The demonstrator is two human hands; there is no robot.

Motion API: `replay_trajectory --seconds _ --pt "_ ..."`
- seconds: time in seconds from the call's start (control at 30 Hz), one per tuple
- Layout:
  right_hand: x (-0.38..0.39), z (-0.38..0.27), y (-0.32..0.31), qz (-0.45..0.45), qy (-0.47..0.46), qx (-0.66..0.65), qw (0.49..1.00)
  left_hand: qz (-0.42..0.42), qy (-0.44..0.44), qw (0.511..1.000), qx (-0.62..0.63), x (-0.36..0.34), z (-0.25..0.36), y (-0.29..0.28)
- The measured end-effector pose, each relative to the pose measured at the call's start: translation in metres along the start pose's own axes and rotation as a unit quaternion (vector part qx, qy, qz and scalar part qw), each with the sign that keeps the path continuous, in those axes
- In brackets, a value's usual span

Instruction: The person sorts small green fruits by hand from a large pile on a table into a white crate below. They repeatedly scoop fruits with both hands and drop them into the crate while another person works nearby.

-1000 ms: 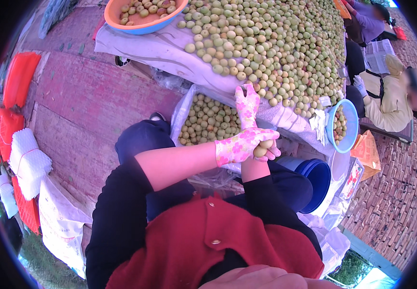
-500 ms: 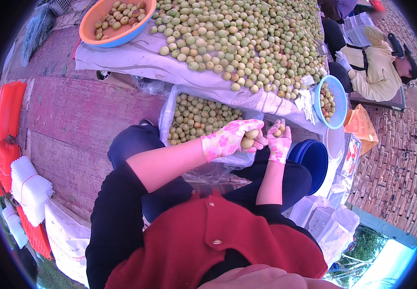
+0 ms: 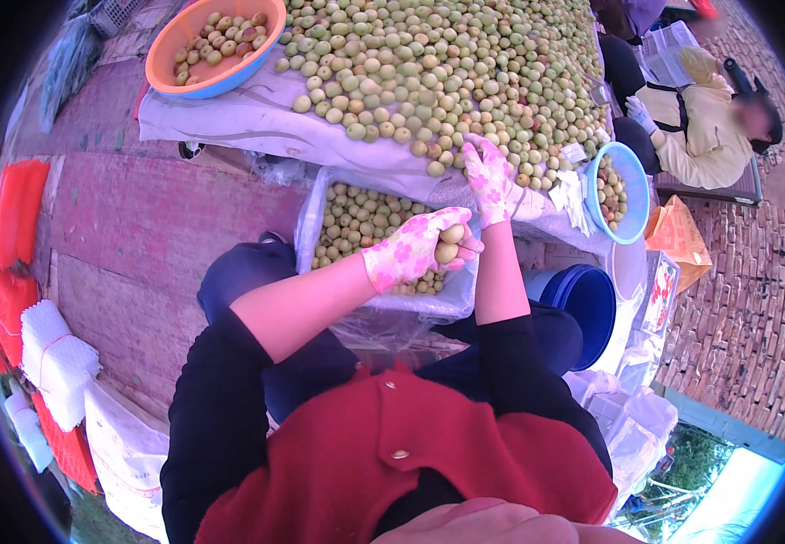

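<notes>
At the far left, bright red bundles (image 3: 20, 210) are lying near a white textured stack (image 3: 58, 363), with a white sack (image 3: 125, 444) slumping just below. At right, a dark blue bucket (image 3: 592, 322) is standing open, an orange bag (image 3: 680, 238) is resting on brick paving (image 3: 728, 354), and a co-worker in a pale yellow top (image 3: 717, 136) is sitting.
</notes>
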State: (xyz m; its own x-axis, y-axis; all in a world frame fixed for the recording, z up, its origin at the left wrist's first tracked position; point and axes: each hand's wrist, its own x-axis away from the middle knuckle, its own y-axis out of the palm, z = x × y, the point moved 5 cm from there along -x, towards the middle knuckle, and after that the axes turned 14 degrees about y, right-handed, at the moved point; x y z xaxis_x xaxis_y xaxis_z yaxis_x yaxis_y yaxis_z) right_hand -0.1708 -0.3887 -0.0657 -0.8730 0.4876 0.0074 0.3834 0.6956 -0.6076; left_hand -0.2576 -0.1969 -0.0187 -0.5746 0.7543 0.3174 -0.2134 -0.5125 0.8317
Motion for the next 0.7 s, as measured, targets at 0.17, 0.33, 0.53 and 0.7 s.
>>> replay_trajectory --seconds 0.17,0.33,0.53,0.7 --pt "-0.042 -0.026 0.058 -0.021 -0.029 0.359 0.933 0.016 -0.015 1.000 0.002 -0.005 0.008 0.002" --pt "-0.034 -0.028 0.039 0.018 -0.061 0.288 0.956 0.004 -0.015 1.000 0.016 -0.007 0.011 0.002" --pt "0.035 0.067 -0.069 -0.141 0.203 -0.527 0.813 -0.007 -0.034 0.999 0.014 -0.003 0.003 0.004" --pt "0.097 0.116 -0.170 -0.117 -0.144 -0.836 0.517 0.009 -0.035 0.999 -0.013 0.002 -0.003 0.007"
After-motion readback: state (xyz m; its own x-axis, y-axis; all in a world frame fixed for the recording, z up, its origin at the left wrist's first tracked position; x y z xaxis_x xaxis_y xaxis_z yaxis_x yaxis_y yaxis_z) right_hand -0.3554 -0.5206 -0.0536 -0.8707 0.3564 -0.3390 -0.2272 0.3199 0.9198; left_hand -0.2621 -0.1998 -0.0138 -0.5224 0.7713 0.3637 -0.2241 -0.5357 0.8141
